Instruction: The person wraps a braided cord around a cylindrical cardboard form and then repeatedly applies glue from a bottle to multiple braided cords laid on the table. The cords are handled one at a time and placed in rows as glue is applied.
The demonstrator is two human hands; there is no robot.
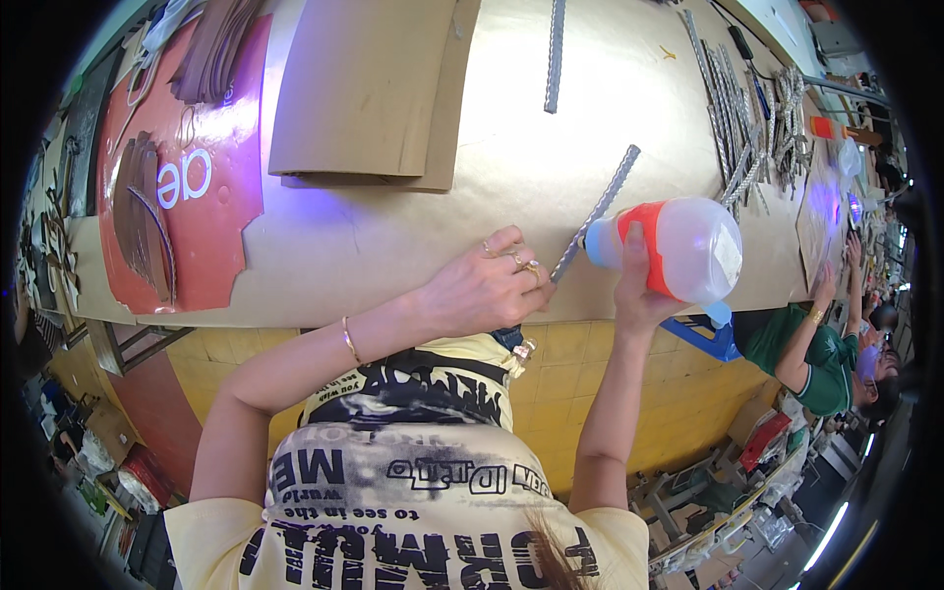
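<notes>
My right hand is wrapped around a translucent plastic squeeze bottle with a red band, tipped on its side. Its pale blue neck and dark nozzle point left, close against a grey braided strip. With rings on its fingers, my left hand pinches the near end of that strip at the table's front edge. The strip slants away to the upper right over the brown table covering. Farther off lies a second grey braided strip, apart from both hands.
Folded brown card lies at the far left-centre. Left of it, a red sheet carries brown strips. At the far right are several grey braided strips. A person in a green shirt works at the right.
</notes>
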